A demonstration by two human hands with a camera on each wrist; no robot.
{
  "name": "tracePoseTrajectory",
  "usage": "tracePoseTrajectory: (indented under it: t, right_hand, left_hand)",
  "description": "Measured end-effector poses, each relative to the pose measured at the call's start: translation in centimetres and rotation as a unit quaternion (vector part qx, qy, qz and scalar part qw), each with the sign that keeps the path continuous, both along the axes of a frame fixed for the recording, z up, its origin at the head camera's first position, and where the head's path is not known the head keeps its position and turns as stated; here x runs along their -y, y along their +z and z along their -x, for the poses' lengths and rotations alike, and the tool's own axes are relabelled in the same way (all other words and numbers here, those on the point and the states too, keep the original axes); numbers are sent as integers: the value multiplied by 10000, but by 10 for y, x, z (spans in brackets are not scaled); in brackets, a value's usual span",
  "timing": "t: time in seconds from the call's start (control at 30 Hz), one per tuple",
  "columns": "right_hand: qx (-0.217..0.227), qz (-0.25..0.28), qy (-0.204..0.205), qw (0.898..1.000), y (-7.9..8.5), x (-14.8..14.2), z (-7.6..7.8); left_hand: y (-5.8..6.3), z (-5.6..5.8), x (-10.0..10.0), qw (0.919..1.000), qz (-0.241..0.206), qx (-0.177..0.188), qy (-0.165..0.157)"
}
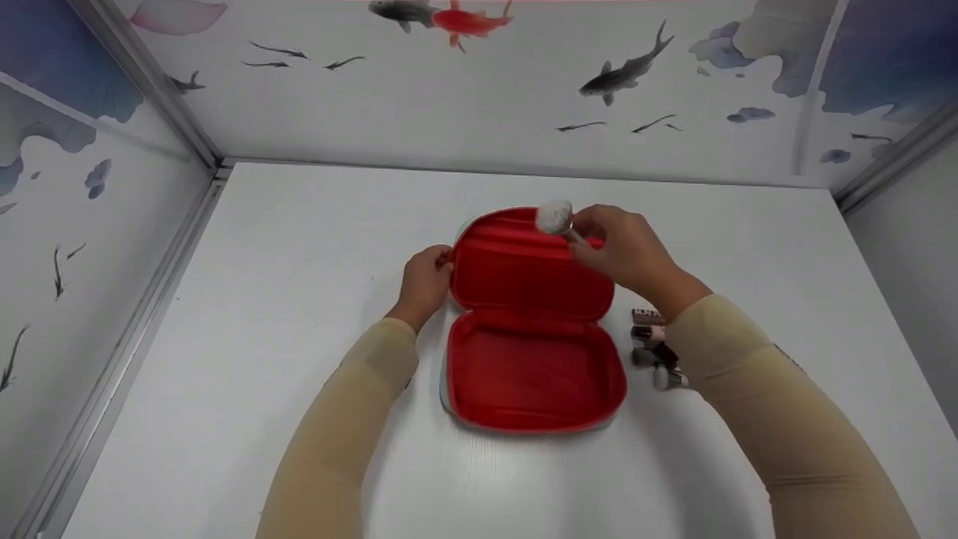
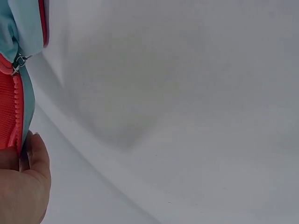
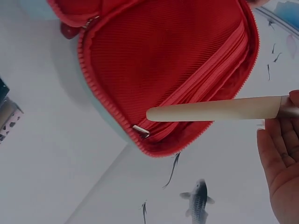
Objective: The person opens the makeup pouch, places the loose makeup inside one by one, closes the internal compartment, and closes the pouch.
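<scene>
Above the red case (image 1: 535, 370), a brush (image 1: 554, 218) in the right hand (image 1: 621, 247).
The right fingers are curled in a pinch on the brush near its pale bristles, its handle free in front of the lid (image 1: 531, 278); the left hand (image 1: 426, 283) holds the lid's left edge between thumb and fingers. The case (pale blue outside) lies unzipped on the table (image 1: 299, 299), and just to its right sit a patterned box (image 1: 645, 316) and more brushes (image 1: 642, 357), partly hidden by the right sleeve (image 1: 718, 344).
</scene>
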State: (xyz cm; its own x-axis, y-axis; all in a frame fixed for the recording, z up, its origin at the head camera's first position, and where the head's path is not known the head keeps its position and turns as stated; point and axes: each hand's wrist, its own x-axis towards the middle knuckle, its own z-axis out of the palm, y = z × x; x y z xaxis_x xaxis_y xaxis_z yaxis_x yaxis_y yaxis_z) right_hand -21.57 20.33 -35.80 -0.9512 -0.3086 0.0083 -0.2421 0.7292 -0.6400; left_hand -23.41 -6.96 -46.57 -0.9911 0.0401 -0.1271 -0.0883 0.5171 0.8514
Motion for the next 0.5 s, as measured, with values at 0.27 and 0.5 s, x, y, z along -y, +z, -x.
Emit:
tracePoseTrajectory:
  t: [0.27, 0.5]
  right_hand:
    - [-234, 342, -126, 9991, 10, 16, 12]
    - [-382, 488, -46, 9981, 8, 23, 20]
  left_hand:
    - [1, -4, -7, 9998, -53, -168, -37]
    - [-2, -8, -8, 9995, -144, -277, 87]
